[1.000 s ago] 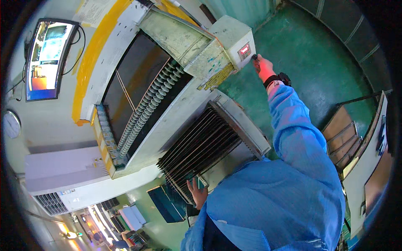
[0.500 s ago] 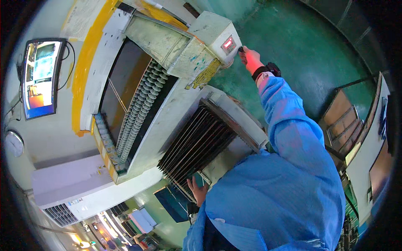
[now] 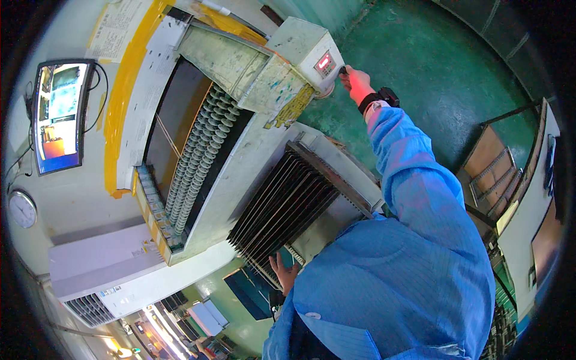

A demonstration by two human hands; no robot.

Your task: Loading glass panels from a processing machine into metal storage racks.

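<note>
My right hand (image 3: 358, 85) reaches out at the upper right, its fingers closed on a small black knob (image 3: 343, 70) at the side of a pale control box (image 3: 303, 48). A red lit display (image 3: 324, 62) glows on the box's face. Lower down, my left hand (image 3: 285, 273) rests by the near end of a rack, fingers apart; whether it touches the rack is hard to make out. Many thin dark panels (image 3: 282, 204) stand in a row in that rack. Beside it, the machine's opening shows rows of pale disc rollers (image 3: 201, 159).
A monitor (image 3: 62, 114) and a round clock (image 3: 23, 209) hang on the left wall. Below them stands a white cabinet (image 3: 105, 258) with a vent. Brown boards (image 3: 492, 171) lean in a frame at the right, past the green floor (image 3: 420, 66).
The view has shifted slightly. Both hands keep their places, the right at the knob and the left by the rack.
</note>
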